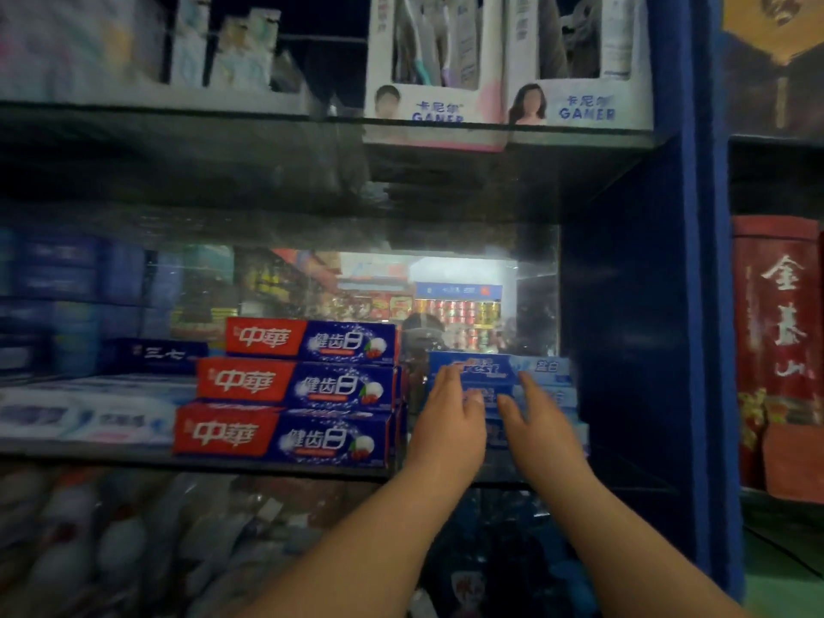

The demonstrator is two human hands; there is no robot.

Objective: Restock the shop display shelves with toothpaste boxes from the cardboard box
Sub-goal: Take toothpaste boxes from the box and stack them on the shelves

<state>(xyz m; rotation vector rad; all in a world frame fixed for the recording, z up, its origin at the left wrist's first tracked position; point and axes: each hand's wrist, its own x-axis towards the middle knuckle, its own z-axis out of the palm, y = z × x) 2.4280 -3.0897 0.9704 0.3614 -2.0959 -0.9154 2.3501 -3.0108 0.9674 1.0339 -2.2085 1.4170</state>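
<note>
Leftward, red toothpaste stack (285,385), toothbrush displays (434,107) overhead

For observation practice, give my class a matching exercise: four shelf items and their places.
Column A
1 red-and-blue toothpaste boxes
2 light blue toothpaste boxes
3 white cardboard display cartons
4 red box with gold characters

Column B
a upper shelf
b touched by left hand and right hand
c far right, past blue post
d stacked three high

Pairs: 1-d, 2-b, 3-a, 4-c

A white GANER display carton (434,111) stands up top beside a second GANER carton (584,111), both holding slim packs (446,42) — far right, past a blue upright (695,260), a red box (776,327) bears pale characters.
</note>
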